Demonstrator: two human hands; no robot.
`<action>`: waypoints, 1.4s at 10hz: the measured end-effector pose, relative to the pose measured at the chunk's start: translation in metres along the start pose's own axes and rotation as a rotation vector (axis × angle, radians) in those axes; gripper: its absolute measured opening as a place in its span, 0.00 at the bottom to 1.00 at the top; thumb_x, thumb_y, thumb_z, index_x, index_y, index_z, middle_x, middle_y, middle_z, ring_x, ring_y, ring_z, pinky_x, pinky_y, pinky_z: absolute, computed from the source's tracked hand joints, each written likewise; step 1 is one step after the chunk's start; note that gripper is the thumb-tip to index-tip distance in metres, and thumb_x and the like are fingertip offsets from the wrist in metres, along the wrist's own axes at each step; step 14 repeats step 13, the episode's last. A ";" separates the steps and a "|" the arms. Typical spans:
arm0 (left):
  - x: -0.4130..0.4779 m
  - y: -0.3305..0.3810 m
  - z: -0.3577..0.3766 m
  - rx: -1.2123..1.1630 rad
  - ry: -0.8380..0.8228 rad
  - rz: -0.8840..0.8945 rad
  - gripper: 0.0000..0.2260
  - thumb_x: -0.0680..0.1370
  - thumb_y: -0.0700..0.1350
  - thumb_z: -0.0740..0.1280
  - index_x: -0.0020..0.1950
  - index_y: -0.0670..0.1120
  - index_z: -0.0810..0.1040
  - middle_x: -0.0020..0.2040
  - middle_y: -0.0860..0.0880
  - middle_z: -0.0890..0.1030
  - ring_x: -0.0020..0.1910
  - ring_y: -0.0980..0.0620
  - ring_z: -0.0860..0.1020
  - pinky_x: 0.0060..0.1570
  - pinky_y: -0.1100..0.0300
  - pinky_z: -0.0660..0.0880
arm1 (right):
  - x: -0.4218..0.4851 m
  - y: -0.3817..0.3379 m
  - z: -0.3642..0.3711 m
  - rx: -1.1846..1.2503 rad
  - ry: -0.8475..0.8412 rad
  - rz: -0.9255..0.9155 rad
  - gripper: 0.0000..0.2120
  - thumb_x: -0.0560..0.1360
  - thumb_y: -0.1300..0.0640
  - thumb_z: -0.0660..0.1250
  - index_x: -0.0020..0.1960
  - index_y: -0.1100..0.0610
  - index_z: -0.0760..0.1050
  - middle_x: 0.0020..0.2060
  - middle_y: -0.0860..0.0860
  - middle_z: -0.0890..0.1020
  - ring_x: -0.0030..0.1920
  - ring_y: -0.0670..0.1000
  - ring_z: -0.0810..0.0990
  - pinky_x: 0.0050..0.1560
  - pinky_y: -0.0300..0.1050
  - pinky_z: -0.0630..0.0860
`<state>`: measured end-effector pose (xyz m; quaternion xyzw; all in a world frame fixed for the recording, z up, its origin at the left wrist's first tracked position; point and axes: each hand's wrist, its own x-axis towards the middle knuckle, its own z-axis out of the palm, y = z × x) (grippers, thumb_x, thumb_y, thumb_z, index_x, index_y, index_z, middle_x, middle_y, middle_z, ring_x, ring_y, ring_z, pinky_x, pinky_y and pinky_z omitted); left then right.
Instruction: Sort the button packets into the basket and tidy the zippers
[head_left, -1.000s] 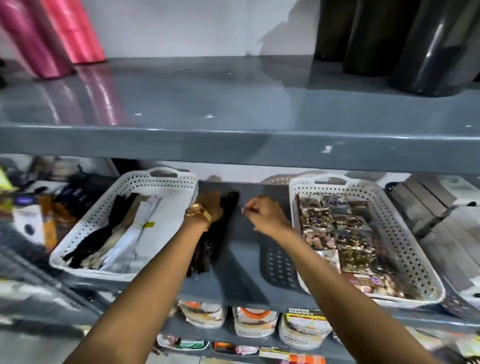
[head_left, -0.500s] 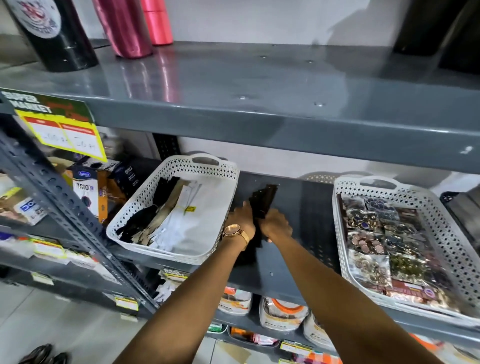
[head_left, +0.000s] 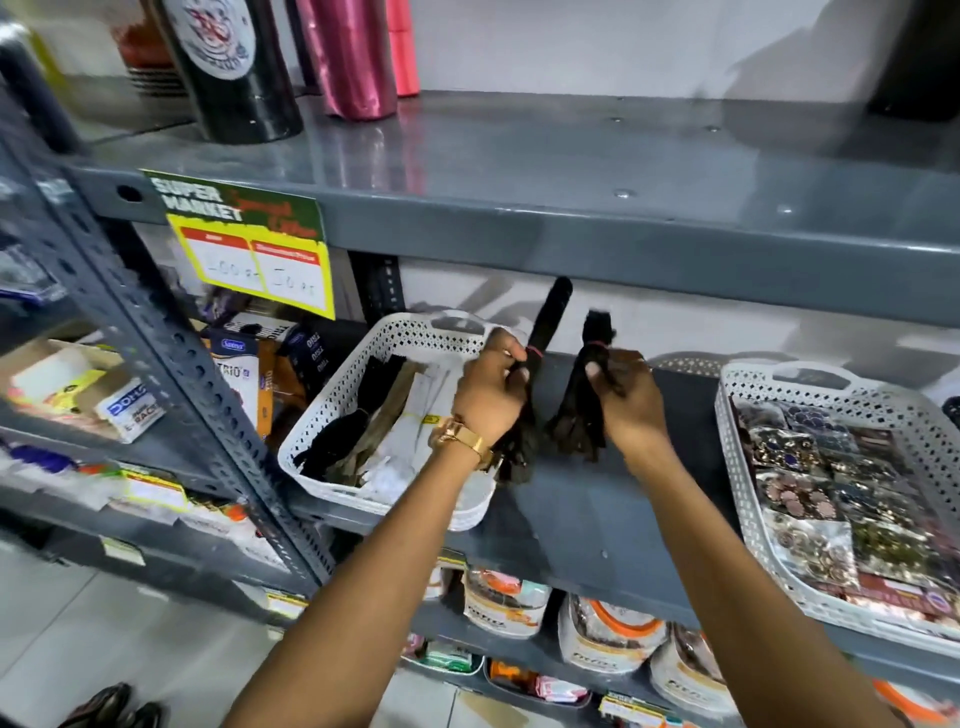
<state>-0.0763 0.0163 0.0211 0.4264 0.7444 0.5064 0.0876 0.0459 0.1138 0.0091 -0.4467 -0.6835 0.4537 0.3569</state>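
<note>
My left hand (head_left: 488, 395) grips a black zipper bundle (head_left: 548, 317) tied with a red band, lifted above the grey middle shelf (head_left: 582, 514). Just to its right, my right hand (head_left: 626, 402) grips a second dark zipper bundle (head_left: 597, 332), also held off the shelf. A white perforated basket (head_left: 332, 410) at the left holds black, brown and white zippers (head_left: 384, 415). Another white basket (head_left: 737, 395) at the right is filled with button packets (head_left: 810, 493).
A slanted grey shelf post (head_left: 171, 364) crosses at the left, with a yellow price sign (head_left: 254, 254) on the upper shelf edge. Boxes (head_left: 244, 369) stand left of the zipper basket. Pink rolls (head_left: 353, 57) and a black cylinder (head_left: 234, 67) stand on the top shelf. Packaged goods (head_left: 608, 634) fill the lower shelf.
Both hands picked the dark zippers up off the shelf and split them into two bundles, one in each hand. The view shifted left and closer.
</note>
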 end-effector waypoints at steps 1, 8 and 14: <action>0.011 -0.011 -0.031 -0.095 0.005 -0.010 0.09 0.73 0.27 0.64 0.49 0.38 0.76 0.49 0.39 0.79 0.49 0.47 0.78 0.49 0.62 0.74 | -0.007 -0.024 0.019 0.084 -0.103 -0.064 0.22 0.78 0.60 0.64 0.70 0.56 0.65 0.36 0.51 0.79 0.42 0.52 0.79 0.47 0.44 0.74; 0.006 -0.132 -0.051 0.798 -0.453 -0.171 0.17 0.79 0.42 0.58 0.68 0.51 0.71 0.66 0.39 0.75 0.63 0.38 0.76 0.62 0.48 0.75 | -0.054 -0.013 0.161 -1.273 -0.802 0.065 0.31 0.77 0.55 0.64 0.77 0.55 0.55 0.77 0.62 0.50 0.78 0.60 0.48 0.75 0.54 0.58; -0.030 -0.017 -0.037 1.010 -0.215 0.234 0.29 0.74 0.42 0.62 0.74 0.46 0.58 0.67 0.39 0.70 0.66 0.38 0.70 0.61 0.46 0.71 | -0.076 -0.048 0.067 -0.818 -0.296 -0.317 0.19 0.73 0.67 0.60 0.64 0.65 0.70 0.64 0.64 0.72 0.60 0.66 0.75 0.59 0.54 0.73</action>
